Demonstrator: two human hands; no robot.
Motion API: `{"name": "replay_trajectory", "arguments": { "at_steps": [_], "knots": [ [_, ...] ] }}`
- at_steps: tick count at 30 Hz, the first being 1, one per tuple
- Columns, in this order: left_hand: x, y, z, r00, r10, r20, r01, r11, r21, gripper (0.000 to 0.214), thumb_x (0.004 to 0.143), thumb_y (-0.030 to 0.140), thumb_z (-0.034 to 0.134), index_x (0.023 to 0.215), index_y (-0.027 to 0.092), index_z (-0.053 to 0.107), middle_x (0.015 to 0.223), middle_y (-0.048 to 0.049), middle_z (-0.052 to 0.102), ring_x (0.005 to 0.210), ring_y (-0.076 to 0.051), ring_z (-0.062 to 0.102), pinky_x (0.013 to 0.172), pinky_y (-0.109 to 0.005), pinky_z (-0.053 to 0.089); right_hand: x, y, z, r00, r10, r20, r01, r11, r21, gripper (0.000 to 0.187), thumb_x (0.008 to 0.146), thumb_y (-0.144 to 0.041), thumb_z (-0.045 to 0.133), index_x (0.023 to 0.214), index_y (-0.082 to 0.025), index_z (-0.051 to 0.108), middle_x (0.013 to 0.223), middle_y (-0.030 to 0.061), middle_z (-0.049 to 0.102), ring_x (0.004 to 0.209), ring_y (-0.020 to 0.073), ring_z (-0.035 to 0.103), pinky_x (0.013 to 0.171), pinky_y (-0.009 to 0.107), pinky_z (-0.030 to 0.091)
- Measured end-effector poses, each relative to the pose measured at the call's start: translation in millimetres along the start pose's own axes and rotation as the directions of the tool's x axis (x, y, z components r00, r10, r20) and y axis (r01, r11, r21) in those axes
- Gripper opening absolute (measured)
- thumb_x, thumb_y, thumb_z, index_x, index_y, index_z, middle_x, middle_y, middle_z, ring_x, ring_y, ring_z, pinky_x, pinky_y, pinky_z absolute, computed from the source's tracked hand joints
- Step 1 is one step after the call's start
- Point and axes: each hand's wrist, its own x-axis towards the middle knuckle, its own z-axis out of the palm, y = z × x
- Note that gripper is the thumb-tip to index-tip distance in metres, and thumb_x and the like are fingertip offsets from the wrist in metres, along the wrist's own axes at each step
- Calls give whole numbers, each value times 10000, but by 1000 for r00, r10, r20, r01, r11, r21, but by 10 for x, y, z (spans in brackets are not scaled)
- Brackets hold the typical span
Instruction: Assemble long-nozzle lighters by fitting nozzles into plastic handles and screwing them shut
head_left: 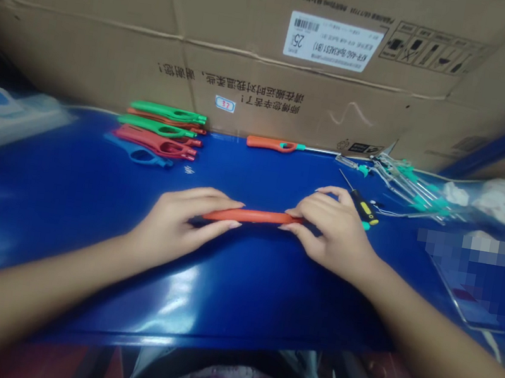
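Between both hands I hold an orange lighter handle [255, 216], lying level just above the blue table and seen edge-on. My left hand [193, 215] pinches its left end between thumb and fingers. At its right end, my right hand [330, 227] grips with thumb and fingertips. Beyond it lies an orange long-nosed lighter [271, 145] with a metal tube. A yellow and black screwdriver [364, 208] rests close behind my right hand. Behind my left hand is a stack of green, orange, red and blue lighter handles [158, 143]. My fingers cover both ends of the held piece.
The blue table [236, 289] ends near my lap. A cardboard wall [110, 58] with printed labels stands at its back. Metal tubes with teal parts [420, 190] are heaped at right. Small pins [189, 170] lie by the stack. A phone [471, 287] with a cable lies at right.
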Motion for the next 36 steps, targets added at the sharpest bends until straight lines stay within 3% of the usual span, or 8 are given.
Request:
{"name": "replay_trajectory", "arguments": {
  "at_steps": [9,15,20,25,30,34,36],
  "knots": [
    [30,-6,-23,997,-70,-43,67,996,-60,218,909,320,697,1067,188,768,1079,-59,786,950,-200,752,917,-307,600,27,123,24,991,137,-4,-136,988,66,91,908,-287,698,927,-232,629,902,11,741,845,205,664,958,407,370],
    [28,12,-40,989,-130,-65,127,990,-57,212,899,316,708,1039,172,776,1059,-57,789,923,-192,751,913,-276,586,32,142,13,990,137,13,-138,990,14,132,902,-304,715,985,-226,648,960,26,750,900,219,663,952,410,350],
    [39,-14,-42,988,-142,-55,138,988,-69,206,924,277,672,1068,151,749,1060,-63,775,931,-173,731,895,-249,569,15,178,-7,996,92,-1,-92,996,-20,98,898,-268,715,869,-217,637,839,-1,730,808,192,657,961,403,359],
    [25,-2,-13,999,-5,54,8,999,-53,208,899,236,685,1084,146,716,1067,-78,748,969,-181,711,915,-262,555,20,87,14,997,49,59,-47,998,-28,97,928,-286,681,863,-219,656,845,0,747,820,188,661,990,411,345],
    [-45,-2,64,971,60,231,-55,998,-29,282,950,281,646,1207,172,683,1082,-84,743,978,-182,707,885,-275,568,9,-74,91,992,-39,117,42,999,-24,153,989,-284,588,885,-213,674,867,1,755,837,177,650,1033,423,321],
    [-54,-69,82,974,54,222,-57,998,6,259,976,284,602,1190,170,692,1061,-97,745,955,-191,706,858,-297,575,15,-94,68,989,-31,142,47,993,-111,141,982,-305,598,1045,-221,692,1019,34,766,969,220,640,1074,472,303],
    [-42,-107,69,979,37,199,-46,998,39,254,972,291,605,1174,170,699,1066,-96,744,962,-198,705,867,-306,573,19,-45,11,990,8,142,23,977,-214,273,953,-325,637,1204,-221,657,1142,67,741,1075,273,612,1109,533,270]
  ]
}}
